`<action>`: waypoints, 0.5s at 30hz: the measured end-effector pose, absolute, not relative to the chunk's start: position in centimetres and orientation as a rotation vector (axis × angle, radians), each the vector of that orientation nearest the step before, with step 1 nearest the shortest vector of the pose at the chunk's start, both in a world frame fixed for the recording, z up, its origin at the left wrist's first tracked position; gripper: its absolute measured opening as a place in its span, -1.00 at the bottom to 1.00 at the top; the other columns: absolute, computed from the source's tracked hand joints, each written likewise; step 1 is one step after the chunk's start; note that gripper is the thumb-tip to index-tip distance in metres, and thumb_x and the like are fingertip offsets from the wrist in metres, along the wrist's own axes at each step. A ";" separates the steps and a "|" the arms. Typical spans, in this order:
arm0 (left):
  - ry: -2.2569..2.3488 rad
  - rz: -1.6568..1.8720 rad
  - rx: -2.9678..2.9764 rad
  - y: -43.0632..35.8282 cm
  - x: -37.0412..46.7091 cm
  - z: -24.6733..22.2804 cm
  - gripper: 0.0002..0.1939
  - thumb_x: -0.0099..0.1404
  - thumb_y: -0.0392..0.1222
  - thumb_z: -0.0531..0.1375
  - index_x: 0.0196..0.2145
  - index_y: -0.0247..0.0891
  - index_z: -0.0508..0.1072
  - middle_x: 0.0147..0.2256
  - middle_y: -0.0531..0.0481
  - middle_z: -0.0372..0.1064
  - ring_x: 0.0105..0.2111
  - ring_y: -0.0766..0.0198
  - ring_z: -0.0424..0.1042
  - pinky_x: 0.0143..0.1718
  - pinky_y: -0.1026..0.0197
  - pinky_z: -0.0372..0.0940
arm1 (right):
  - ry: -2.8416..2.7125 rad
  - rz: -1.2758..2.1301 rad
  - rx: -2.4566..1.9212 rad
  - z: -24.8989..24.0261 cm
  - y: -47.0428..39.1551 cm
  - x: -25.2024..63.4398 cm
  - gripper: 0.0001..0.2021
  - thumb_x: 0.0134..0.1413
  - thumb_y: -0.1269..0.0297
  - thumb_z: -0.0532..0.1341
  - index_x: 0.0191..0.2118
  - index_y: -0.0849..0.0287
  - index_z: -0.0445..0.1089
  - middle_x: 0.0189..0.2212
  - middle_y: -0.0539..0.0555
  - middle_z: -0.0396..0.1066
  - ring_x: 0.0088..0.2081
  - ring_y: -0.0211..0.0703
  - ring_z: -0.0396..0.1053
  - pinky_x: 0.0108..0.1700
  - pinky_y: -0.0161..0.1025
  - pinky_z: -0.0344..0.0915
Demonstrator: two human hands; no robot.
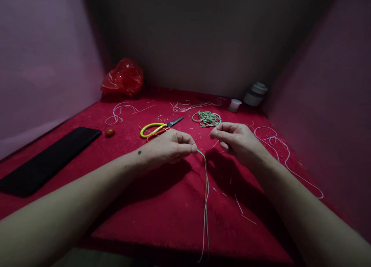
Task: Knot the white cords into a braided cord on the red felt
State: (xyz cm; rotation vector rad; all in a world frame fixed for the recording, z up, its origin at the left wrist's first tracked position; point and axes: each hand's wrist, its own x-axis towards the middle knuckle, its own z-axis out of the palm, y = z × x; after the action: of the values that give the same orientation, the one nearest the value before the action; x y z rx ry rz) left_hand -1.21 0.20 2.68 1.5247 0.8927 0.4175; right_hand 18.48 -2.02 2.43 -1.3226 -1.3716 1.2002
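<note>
Cords [206, 189] hang from my left hand [169, 147], pinched at the fingertips; my right hand [236, 139] is closed with thumb to forefinger just beside, its hold unclear, scissors [159, 127] behind.

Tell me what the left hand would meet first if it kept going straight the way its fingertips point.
The left hand, pinching thin greenish cords, points right toward the right hand. It would likely meet that hand's fingertips first; only a small gap separates them, though depth is hard to judge.
</note>
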 end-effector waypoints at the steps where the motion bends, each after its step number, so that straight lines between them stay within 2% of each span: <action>1: 0.893 0.427 1.510 0.3 -1.2 2.6 -0.84 0.09 -0.14 0.18 -0.51 -0.29 0.37 -0.70 0.17 0.02 -0.74 0.54 -0.08 -0.72 0.39 -0.19 | -1.421 1.191 -1.357 2.6 -2.1 18.5 -0.81 -0.11 0.19 0.25 -0.51 0.23 0.37 -0.80 -0.13 0.09 -0.74 -0.46 -0.04 -0.69 -0.39 -0.17; 8: 0.945 0.453 1.522 0.3 -1.1 2.6 -0.86 0.10 -0.16 0.17 -0.50 -0.30 0.37 -0.70 0.19 0.01 -0.74 0.54 -0.09 -0.72 0.39 -0.18 | -1.687 1.300 -1.522 2.6 -2.8 17.5 -0.76 -0.11 0.17 0.24 -0.59 0.25 0.37 -0.79 -0.11 0.05 -0.72 -0.45 -0.07 -0.68 -0.36 -0.18; 15: 0.961 0.418 1.726 0.3 -0.9 2.4 -0.86 0.12 -0.18 0.12 -0.47 -0.32 0.37 -0.68 0.17 0.06 -0.71 0.51 0.00 -0.69 0.40 -0.10 | -1.506 1.515 -1.420 1.6 -2.7 16.9 -0.74 -0.15 0.15 0.28 -0.58 0.26 0.33 -0.77 -0.12 0.10 -0.71 -0.47 -0.06 -0.66 -0.38 -0.19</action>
State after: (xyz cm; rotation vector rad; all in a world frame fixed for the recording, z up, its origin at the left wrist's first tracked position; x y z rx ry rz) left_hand -0.92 0.33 2.36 1.7265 0.9612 0.4179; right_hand 16.87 -2.75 1.57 -1.4197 -1.5058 1.5146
